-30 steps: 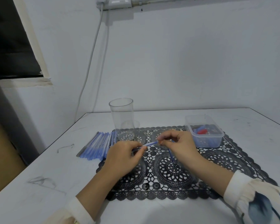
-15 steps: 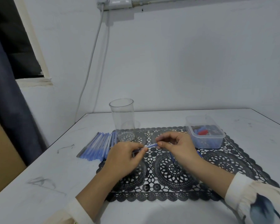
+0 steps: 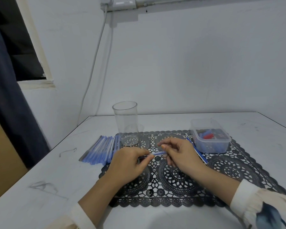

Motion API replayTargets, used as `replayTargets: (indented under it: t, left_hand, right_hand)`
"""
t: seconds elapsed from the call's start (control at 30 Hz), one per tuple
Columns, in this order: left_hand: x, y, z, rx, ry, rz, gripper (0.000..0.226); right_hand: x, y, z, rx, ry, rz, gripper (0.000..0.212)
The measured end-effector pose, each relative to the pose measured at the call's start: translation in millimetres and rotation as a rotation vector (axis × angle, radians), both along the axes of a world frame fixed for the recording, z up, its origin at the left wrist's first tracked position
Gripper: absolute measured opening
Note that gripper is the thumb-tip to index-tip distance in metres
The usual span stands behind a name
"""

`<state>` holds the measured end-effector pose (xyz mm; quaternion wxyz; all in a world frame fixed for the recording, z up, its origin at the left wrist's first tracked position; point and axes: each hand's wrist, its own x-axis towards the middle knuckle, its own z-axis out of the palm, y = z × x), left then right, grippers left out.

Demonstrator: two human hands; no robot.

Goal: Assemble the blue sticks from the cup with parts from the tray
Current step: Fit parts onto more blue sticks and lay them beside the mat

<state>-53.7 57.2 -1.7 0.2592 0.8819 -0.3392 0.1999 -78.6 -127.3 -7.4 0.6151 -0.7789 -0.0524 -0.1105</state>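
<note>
A person's two hands meet over a black lace-patterned plastic mat [image 3: 180, 180] on a pale, scuffed worktop [image 3: 40, 187], both pinched on one slim translucent blue plastic stick [image 3: 158, 153]. The left hand [image 3: 129, 164] grips the stick's near end between thumb and fingertips; the right hand [image 3: 182, 154] closes on its far end, so the stick lies nearly level between them, just above the mat. A second thin blue stick [image 3: 200, 154] runs diagonally under the right hand, close by the tray; whether the hand holds it or it lies on the mat cannot be told.

To the left, a row of matching pale blue sticks [image 3: 100, 151] lies side by side, partly on the bare worktop and partly against the mat's scalloped edge. Just beside them stands a tall, clear, cylindrical plastic cup [image 3: 125, 123], upright at the mat's far edge. At the right sits a shallow rectangular tray of frosted clear plastic with rounded corners [image 3: 210, 146], holding small blue and red parts too small to tell apart. Cream-coloured sleeve cuffs [image 3: 241, 195] cover both wrists. A white cable [image 3: 96, 60] hangs down the plain wall behind.
</note>
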Motion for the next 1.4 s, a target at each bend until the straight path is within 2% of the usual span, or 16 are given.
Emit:
replayTargets:
  t: [0.1,0.3,0.53,0.63,0.77,0.83,0.97,1.1,1.3,1.4]
  left_hand:
    - [2.0,1.2,1.6,-0.029,0.017,0.017,0.023]
    - [1.6,3.5,1.7,-0.085,-0.022,-0.017,0.026]
    - [2.0,2.7,0.3,-0.154,-0.084,-0.125,0.035]
    - [1.9,2.2,-0.8,-0.16,-0.116,-0.143,0.034]
    - [1.5,1.8,-0.4,-0.145,-0.146,-0.147,0.034]
    - [2.3,1.8,-0.5,-0.121,-0.144,-0.133,0.035]
    - [4.0,2.6,0.0,-0.115,-0.102,-0.092,0.043]
    - [2.5,2.6,1.5,-0.105,-0.096,-0.106,0.041]
    - [1.6,2.6,2.5,-0.1,-0.12,-0.138,0.037]
    - [1.9,3.5,2.9,-0.115,-0.11,-0.15,0.038]
  right_hand:
    - [-0.3,-0.3,-0.5,-0.035,-0.038,0.049,0.014]
    - [-5.6,-2.9,2.0,-0.409,-0.212,0.024,0.015]
    - [-3.5,-6.9,0.1,-0.591,-0.384,-0.007,0.009]
    - [-3.6,-8.5,-2.2,-0.648,-0.432,-0.026,0.03]
    - [-2.4,-8.6,-3.3,-0.65,-0.428,-0.048,0.048]
    - [-2.1,-8.8,-3.6,-0.614,-0.403,-0.022,0.045]
    - [-2.6,-7.9,-4.0,-0.633,-0.395,0.043,0.022]
    - [-2.0,-9.0,-5.0,-0.63,-0.413,0.055,0.02]
    - [-0.2,-10.6,-6.8,-0.579,-0.386,0.03,0.041]
    - [1.1,-10.4,-6.6,-0.511,-0.403,0.034,0.031]
